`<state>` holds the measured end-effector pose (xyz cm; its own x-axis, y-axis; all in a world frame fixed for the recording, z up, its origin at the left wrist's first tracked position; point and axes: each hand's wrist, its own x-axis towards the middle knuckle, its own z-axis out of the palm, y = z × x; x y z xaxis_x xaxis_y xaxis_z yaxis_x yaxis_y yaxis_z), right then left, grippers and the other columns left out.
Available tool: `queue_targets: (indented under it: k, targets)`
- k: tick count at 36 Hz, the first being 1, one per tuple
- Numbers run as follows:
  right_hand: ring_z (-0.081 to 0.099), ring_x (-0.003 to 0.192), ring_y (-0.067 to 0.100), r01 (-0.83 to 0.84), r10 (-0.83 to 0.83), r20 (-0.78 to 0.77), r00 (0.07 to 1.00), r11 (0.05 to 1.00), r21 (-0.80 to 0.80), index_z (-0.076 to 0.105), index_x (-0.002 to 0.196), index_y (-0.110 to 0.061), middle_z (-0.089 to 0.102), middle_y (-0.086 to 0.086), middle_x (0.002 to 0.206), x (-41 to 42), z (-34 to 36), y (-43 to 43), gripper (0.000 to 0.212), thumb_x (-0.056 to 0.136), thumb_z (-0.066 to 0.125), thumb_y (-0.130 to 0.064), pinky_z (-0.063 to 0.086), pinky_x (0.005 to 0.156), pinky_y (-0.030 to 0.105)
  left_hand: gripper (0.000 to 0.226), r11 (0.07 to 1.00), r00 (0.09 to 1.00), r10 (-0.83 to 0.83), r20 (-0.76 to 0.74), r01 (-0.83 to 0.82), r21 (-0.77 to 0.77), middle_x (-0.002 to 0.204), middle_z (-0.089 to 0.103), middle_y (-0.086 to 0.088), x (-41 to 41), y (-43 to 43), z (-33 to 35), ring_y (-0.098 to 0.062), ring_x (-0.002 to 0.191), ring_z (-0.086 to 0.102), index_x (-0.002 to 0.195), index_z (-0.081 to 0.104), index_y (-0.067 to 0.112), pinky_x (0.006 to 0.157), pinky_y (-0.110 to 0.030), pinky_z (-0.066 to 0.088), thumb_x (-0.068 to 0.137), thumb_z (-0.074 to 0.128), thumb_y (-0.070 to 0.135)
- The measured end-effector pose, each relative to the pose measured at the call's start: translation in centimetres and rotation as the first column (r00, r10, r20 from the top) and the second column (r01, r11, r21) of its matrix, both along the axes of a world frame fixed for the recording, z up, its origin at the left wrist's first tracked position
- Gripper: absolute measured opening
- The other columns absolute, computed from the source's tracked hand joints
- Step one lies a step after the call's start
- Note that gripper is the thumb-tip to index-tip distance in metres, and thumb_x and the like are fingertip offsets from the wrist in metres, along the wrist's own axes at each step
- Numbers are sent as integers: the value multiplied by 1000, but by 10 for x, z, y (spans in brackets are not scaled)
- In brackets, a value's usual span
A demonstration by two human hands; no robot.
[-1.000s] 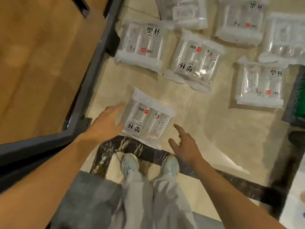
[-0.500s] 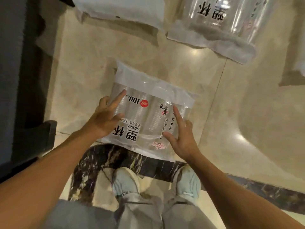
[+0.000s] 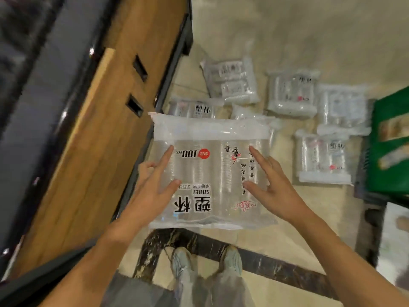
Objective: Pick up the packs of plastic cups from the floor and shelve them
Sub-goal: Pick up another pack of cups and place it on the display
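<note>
I hold a clear pack of plastic cups [image 3: 205, 173] with black lettering and a red "100" dot flat in the air above the floor, in front of me. My left hand [image 3: 152, 191] grips its left edge, thumb and forefinger on top and other fingers beneath. My right hand [image 3: 272, 187] grips the right edge the same way. Several more packs lie on the beige floor behind it, such as one pack [image 3: 232, 80] at the back and another pack [image 3: 323, 158] to the right.
A wooden shelf board [image 3: 88, 151] with a dark metal frame runs along the left, next to the held pack. A green crate [image 3: 389, 147] stands at the right edge. My shoes [image 3: 183, 262] stand on a dark marble strip [image 3: 276, 269].
Both hands closed on the pack's two sides and lifted it off the floor. The view has risen and pulled back, bringing the shelf and the other packs into sight.
</note>
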<state>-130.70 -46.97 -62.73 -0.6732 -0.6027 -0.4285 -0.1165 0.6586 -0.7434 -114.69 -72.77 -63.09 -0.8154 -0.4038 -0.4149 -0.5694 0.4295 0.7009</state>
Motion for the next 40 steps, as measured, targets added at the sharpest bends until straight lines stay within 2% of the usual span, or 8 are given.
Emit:
queue_targets:
  k: [3, 8, 13, 17, 22, 26, 32, 40]
  targets:
    - [1, 151, 7, -30, 26, -76, 997, 998, -49, 15, 142, -69, 18, -8, 162, -23, 116, -15, 76, 91, 64, -42, 34, 112, 57, 71, 999, 996, 42, -72, -44, -16, 123, 24, 9, -8, -11, 112, 7, 100, 39, 140, 8, 69, 92, -24, 38, 93, 56, 46]
    - [21, 148, 8, -109, 78, -241, 967, 987, -119, 19, 143, -66, 26, -20, 157, -37, 290, -36, 75, 91, 65, -39, 39, 108, 58, 70, 993, 977, 87, -192, -101, -64, 124, 29, 1, 0, -20, 280, -11, 108, 45, 143, 9, 65, 103, -26, 36, 92, 55, 50]
    - [29, 140, 1, -216, 141, -343, 929, 958, -190, 22, 144, -63, 33, -21, 151, -30, 410, -57, 74, 91, 66, -35, 26, 114, 33, 66, 983, 946, 120, -302, -156, -98, 125, 46, -10, 32, -27, 406, 2, 98, 47, 141, 8, 68, 83, -18, 34, 89, 49, 61]
    - [28, 140, 2, -360, 251, -401, 881, 906, -223, 23, 141, -66, 31, -24, 149, -22, 468, -89, 70, 91, 65, -41, 24, 116, 34, 67, 969, 928, 164, -334, -216, -124, 138, 31, 20, 65, -35, 474, 2, 126, 35, 145, 7, 62, 101, -28, 29, 93, 50, 57]
    - [32, 129, -3, -568, 403, -487, 775, 783, -255, 25, 145, -59, 36, -22, 142, -3, 519, -143, 67, 92, 63, -42, 27, 103, 24, 66, 881, 866, 373, -333, -444, -166, 159, 20, 10, 121, -27, 528, -17, 146, 21, 141, 7, 67, 115, -42, 25, 91, 49, 63]
    - [31, 130, -6, -712, 544, -488, 683, 645, -277, 26, 147, -57, 32, -29, 143, 24, 542, -185, 67, 92, 62, -45, 27, 102, 22, 69, 774, 763, 530, -370, -613, -157, 129, 38, 19, 173, -13, 548, 10, 91, 44, 145, 8, 61, 82, -16, 38, 90, 50, 62]
    - [27, 134, -2, -860, 717, -476, 510, 414, -298, 27, 147, -56, 28, -27, 146, 100, 555, -231, 66, 92, 63, -45, 26, 109, 29, 69, 573, 585, 727, -361, -805, -150, 156, 20, 20, 263, 31, 568, -9, 141, 27, 145, 10, 62, 114, -34, 27, 90, 51, 62]
    - [36, 137, 11, -940, 852, -445, 276, 144, -309, 28, 142, -63, 28, -25, 148, 241, 550, -255, 64, 88, 62, -55, 33, 114, 48, 64, 219, 248, 904, -350, -968, -119, 158, 23, 17, 384, 113, 568, -17, 144, 29, 144, 15, 62, 118, -41, 25, 90, 51, 61]
